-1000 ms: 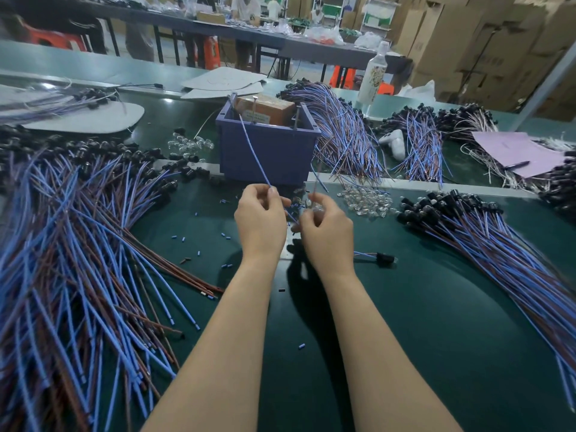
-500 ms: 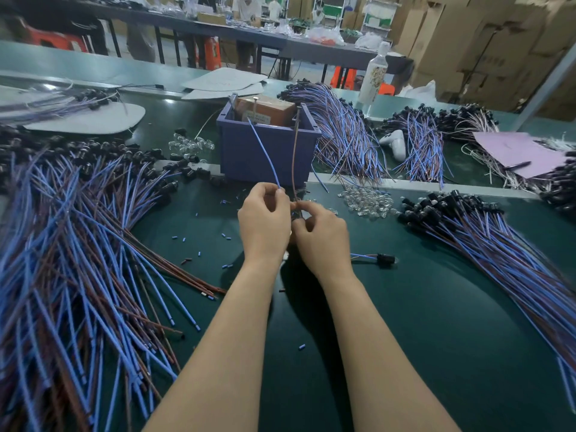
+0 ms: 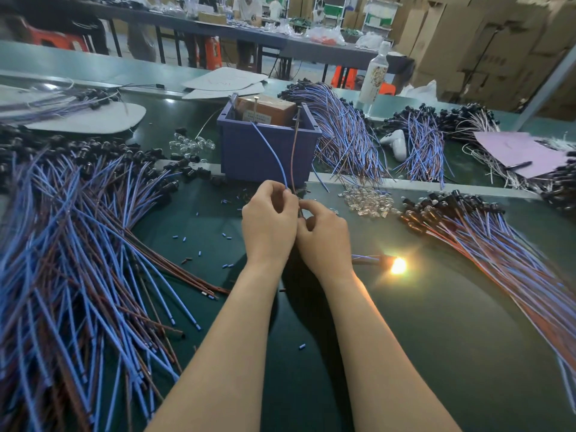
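Dark green table top [image 3: 436, 322] filled the lower frame, speckled with small blue offcuts. At the centre the left hand [image 3: 269, 226] pinched the lower end of a blue wire [image 3: 271, 151], while the right hand [image 3: 324, 241], touching it, had its fingers curled round a brown wire [image 3: 293, 154]. Both wires rose in front of a purple bin [image 3: 243, 154] just behind the hands. A lit bulb [image 3: 398, 265] glowed on the surface, right of the right wrist. A left wire heap [image 3: 78, 260] and a right wire heap [image 3: 514, 260] fanned across the sides, with clear bulbs [image 3: 367, 199] piled between bin and right heap. Across the top ran a long grey table [image 3: 311, 46], and cardboard boxes [image 3: 467, 42] stood stacked at the upper right
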A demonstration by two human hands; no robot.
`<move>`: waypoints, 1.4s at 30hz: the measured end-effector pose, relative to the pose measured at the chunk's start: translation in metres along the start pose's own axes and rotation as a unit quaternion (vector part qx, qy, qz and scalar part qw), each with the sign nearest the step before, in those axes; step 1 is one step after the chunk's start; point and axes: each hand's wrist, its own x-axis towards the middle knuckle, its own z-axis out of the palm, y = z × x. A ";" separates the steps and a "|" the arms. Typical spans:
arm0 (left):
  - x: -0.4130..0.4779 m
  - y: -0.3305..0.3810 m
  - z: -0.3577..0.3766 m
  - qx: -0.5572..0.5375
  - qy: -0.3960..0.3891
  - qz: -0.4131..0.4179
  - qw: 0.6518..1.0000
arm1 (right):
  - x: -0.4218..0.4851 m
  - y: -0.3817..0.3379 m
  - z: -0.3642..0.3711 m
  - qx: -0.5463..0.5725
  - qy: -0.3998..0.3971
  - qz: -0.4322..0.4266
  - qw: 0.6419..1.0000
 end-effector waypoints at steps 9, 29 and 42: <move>0.000 -0.002 0.000 0.004 0.007 0.014 1.000 | -0.001 -0.001 -0.002 0.009 -0.010 0.001 1.000; 0.014 0.046 -0.021 -0.065 -0.147 0.081 0.984 | -0.001 -0.025 -0.059 0.051 -0.105 -0.094 0.989; -0.053 0.086 0.100 0.039 -0.288 0.057 0.955 | -0.011 0.024 -0.152 0.559 0.359 0.093 0.742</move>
